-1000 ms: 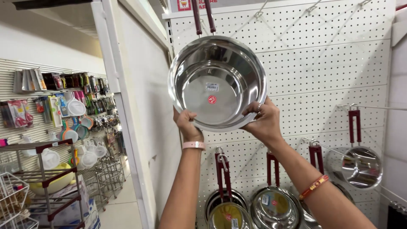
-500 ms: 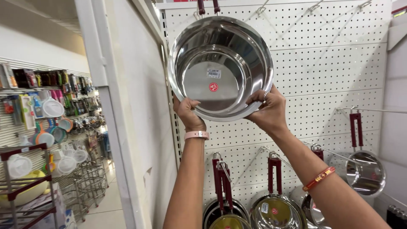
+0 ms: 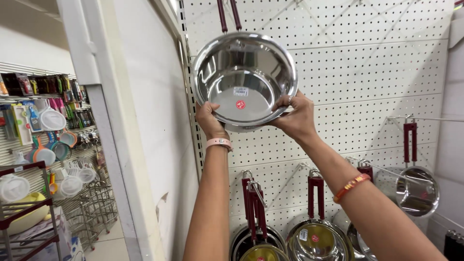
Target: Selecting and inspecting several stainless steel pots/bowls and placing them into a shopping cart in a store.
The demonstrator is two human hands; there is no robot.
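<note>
Steel pan (image 3: 244, 79) is held high against the white pegboard (image 3: 367, 72), open side facing out, its dark red handle (image 3: 229, 14) pointing up. Left hand (image 3: 209, 118) grips the lower left rim; right hand (image 3: 296, 116) grips the lower right rim, fingers curled over the edge. More red-handled pans (image 3: 316, 237) hang lower on the board. A small saucepan (image 3: 415, 191) hangs at right.

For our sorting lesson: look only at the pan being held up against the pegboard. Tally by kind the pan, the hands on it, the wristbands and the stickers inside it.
round shiny steel pan with dark red handle: 1
hands on its rim, left hand and right hand: 2
wristbands, pink wristband and orange-red wristband: 2
stickers, white label and round red sticker: 2
Total: 7
</note>
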